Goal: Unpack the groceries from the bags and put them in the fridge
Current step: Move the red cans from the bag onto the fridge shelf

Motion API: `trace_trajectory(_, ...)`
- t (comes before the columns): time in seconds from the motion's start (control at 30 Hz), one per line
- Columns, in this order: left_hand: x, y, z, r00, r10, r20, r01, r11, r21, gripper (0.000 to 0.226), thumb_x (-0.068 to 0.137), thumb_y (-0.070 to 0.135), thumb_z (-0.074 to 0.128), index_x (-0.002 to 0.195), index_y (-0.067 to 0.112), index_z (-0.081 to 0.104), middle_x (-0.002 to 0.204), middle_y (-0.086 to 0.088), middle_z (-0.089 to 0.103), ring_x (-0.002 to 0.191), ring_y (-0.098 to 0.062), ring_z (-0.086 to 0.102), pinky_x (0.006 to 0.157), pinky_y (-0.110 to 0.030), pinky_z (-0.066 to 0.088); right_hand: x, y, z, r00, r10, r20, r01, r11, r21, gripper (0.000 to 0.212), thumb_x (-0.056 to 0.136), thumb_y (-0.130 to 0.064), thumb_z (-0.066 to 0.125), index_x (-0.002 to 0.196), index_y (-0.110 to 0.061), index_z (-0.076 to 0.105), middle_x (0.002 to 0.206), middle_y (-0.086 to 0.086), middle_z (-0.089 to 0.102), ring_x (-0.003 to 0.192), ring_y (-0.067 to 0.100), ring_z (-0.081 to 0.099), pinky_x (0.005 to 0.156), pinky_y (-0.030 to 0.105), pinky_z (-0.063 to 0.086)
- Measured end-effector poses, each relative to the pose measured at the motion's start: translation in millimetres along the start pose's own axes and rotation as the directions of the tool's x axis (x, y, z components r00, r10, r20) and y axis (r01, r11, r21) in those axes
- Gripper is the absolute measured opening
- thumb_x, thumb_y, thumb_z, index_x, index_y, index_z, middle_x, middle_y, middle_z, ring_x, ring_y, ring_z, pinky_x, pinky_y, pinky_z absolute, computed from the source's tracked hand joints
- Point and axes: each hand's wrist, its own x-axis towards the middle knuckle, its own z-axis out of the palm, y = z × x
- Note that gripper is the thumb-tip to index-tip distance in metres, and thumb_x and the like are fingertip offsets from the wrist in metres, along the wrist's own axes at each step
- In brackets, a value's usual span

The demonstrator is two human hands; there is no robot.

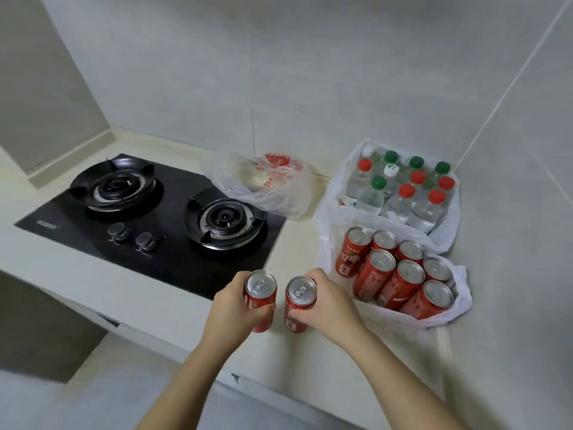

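The left hand (232,305) is wrapped round one red can (260,297), and the right hand (328,302) is wrapped round another red can (299,305). Both cans are upright, side by side, at the near edge of the counter (173,308). Just to the right sits a white bag (459,293) full of more red cans (409,283). Behind it, farther away, a second bag (448,237) holds water bottles (400,200) with red and green caps. A third, clear bag (279,203) lies far back in the middle, touching the black stove (173,259) on the left.
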Motion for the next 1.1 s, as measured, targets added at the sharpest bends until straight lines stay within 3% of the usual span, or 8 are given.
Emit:
trace_trajectory(0.13, 4, -18, 13, 0.999, -0.010, 0.039, 0.011, 1.000, -0.007, 0.050, 0.063, 0.017, 0.079, 0.102, 0.036, 0.054, 0.086, 0.019, 0.065, 0.079, 0.002, 0.062, 0.064, -0.014, 0.049, 1, 10, 21, 0.998, 0.057, -0.028, -0.056, 0.998, 0.034, 0.051, 0.067, -0.036, 0.077, 0.108, -0.025, 0.049, 0.099, -0.002, 0.068, 0.093, 0.024, 0.063, 0.076, 0.035, 0.051)
trace_trajectory(0.3, 9, -34, 21, 0.999, -0.018, 0.030, 0.018, 1.000, -0.009, 0.047, 0.064, 0.020, 0.079, 0.104, 0.030, 0.056, 0.091, 0.015, 0.065, 0.084, -0.007, 0.062, 0.073, -0.031, 0.053, 5, 14, 29, 0.993, 0.073, -0.097, -0.067, 0.996, 0.065, 0.050, 0.071, -0.033, 0.077, 0.112, -0.022, 0.050, 0.105, -0.002, 0.066, 0.098, 0.023, 0.062, 0.076, 0.034, 0.049)
trace_trajectory(0.53, 14, -44, 20, 0.999, 0.013, 0.038, -0.011, 0.999, -0.051, 0.050, 0.066, 0.026, 0.080, 0.106, 0.036, 0.052, 0.092, 0.020, 0.063, 0.086, -0.002, 0.060, 0.072, -0.025, 0.051, 8, 21, 33, 0.991, 0.051, -0.121, -0.036, 0.992, 0.121, 0.049, 0.068, -0.031, 0.078, 0.109, -0.024, 0.052, 0.103, -0.006, 0.066, 0.096, 0.020, 0.062, 0.080, 0.035, 0.051)
trace_trajectory(0.63, 12, -59, 21, 0.995, 0.039, 0.089, -0.028, 0.993, -0.117, 0.062, 0.065, 0.025, 0.084, 0.115, 0.037, 0.049, 0.105, 0.022, 0.062, 0.097, 0.003, 0.058, 0.076, -0.015, 0.046, 5, 28, 38, 0.992, 0.064, -0.112, -0.032, 0.964, 0.264, 0.054, 0.062, -0.029, 0.079, 0.107, -0.035, 0.049, 0.102, -0.014, 0.064, 0.095, 0.010, 0.063, 0.083, 0.032, 0.052)
trace_trajectory(0.73, 11, -79, 21, 0.991, 0.043, 0.129, -0.022, 0.987, -0.158, 0.085, 0.064, 0.022, 0.088, 0.133, 0.033, 0.039, 0.121, 0.024, 0.054, 0.110, 0.008, 0.051, 0.084, -0.004, 0.037, 0, 40, 52, 0.991, 0.116, -0.068, -0.082, 0.921, 0.381, 0.065, 0.064, -0.016, 0.084, 0.118, -0.028, 0.050, 0.107, -0.017, 0.062, 0.100, -0.004, 0.059, 0.086, 0.018, 0.047)
trace_trajectory(0.9, 14, -97, 24, 0.979, 0.064, 0.193, -0.036, 0.988, -0.148, 0.087, 0.066, 0.019, 0.086, 0.136, 0.036, 0.038, 0.126, 0.025, 0.051, 0.115, 0.005, 0.050, 0.088, -0.005, 0.035, -4, 63, 83, 0.976, 0.207, -0.061, -0.163, 0.892, 0.421, 0.073, 0.064, -0.019, 0.086, 0.122, -0.030, 0.043, 0.110, -0.026, 0.053, 0.104, -0.001, 0.055, 0.095, 0.030, 0.046)
trace_trajectory(0.97, 18, -97, 26, 0.972, 0.086, 0.220, -0.055, 0.988, -0.144, 0.081, 0.067, 0.015, 0.084, 0.126, 0.045, 0.038, 0.123, 0.025, 0.053, 0.111, 0.009, 0.051, 0.084, 0.000, 0.035, -3, 66, 92, 0.972, 0.216, -0.096, -0.147, 0.871, 0.468, 0.076, 0.058, -0.022, 0.085, 0.122, -0.030, 0.045, 0.112, -0.018, 0.060, 0.101, -0.003, 0.059, 0.092, 0.035, 0.051)
trace_trajectory(1.1, 28, -101, 34, 0.955, 0.073, 0.288, -0.028, 0.987, -0.158, 0.077, 0.071, 0.014, 0.082, 0.126, 0.045, 0.037, 0.116, 0.024, 0.058, 0.108, 0.011, 0.055, 0.084, -0.001, 0.039, 5, 69, 106, 0.957, 0.257, -0.134, -0.138, 0.812, 0.568, 0.069, 0.059, -0.013, 0.086, 0.115, -0.033, 0.051, 0.111, 0.001, 0.068, 0.098, 0.013, 0.068, 0.087, 0.033, 0.055)
